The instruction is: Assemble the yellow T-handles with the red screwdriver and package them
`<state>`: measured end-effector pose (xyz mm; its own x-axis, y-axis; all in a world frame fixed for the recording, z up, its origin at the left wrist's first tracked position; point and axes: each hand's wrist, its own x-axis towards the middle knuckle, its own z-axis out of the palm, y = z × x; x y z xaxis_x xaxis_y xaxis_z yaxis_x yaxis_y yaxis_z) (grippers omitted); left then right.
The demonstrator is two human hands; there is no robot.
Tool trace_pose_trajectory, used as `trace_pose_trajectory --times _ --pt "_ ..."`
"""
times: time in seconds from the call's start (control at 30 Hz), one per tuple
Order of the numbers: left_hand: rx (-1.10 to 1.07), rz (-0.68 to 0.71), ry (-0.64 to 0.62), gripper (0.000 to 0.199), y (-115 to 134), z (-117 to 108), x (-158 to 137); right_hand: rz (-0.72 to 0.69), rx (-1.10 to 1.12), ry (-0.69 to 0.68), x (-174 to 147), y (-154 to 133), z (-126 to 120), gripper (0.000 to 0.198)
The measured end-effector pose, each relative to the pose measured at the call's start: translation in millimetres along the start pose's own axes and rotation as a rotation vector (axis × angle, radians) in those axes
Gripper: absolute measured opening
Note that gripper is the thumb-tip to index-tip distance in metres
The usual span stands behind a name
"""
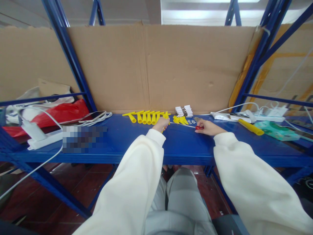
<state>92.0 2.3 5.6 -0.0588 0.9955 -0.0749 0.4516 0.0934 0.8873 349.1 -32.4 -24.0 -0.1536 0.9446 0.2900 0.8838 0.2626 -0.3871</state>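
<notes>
My left hand (161,124) is closed around a yellow plastic piece (166,114), whose top shows above the fingers. In my right hand (207,127) is a screwdriver (200,128) with a red handle, its thin shaft pointing left to the yellow piece. Whether the tip touches it I cannot tell. Left of my left hand stands a row of several yellow tubular pieces (144,118) with narrow arms. Between my hands lie small flat yellow parts (180,120) and a cluster of tiny silvery parts (192,121). Behind them are stacked white pieces with dark ends (184,111).
A cardboard sheet (156,68) backs the blue shelf (117,137). A power strip (46,138), a phone with cable (95,117) and a red bag (70,112) sit left. At right are a yellow tube (251,127), a green packet (276,130) and another power strip (266,116).
</notes>
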Motion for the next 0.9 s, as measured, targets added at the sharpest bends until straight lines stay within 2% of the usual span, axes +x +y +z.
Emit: trace_pose_trajectory --times 0.13,0.37,0.6,0.83,0.9 --pt "0.005 0.004 -0.002 0.025 0.2 0.0 -0.9 -0.012 -0.04 0.046 -0.7 0.8 -0.5 0.024" --pt "0.002 0.01 0.003 0.025 -1.9 1.4 1.9 -0.053 -0.008 -0.086 -0.7 -0.4 -4.6 0.036" --pt "0.023 0.023 0.012 0.026 -2.7 1.6 2.7 -0.005 0.027 0.003 -0.7 -2.7 0.0 0.039" --pt "0.02 0.026 0.007 0.026 -2.5 1.1 1.0 -0.018 0.064 -0.146 -3.5 -5.7 -5.1 0.048" --pt "0.021 0.03 0.004 0.026 -2.6 1.3 0.9 -0.01 0.082 -0.143 -3.0 -5.6 -3.7 0.047"
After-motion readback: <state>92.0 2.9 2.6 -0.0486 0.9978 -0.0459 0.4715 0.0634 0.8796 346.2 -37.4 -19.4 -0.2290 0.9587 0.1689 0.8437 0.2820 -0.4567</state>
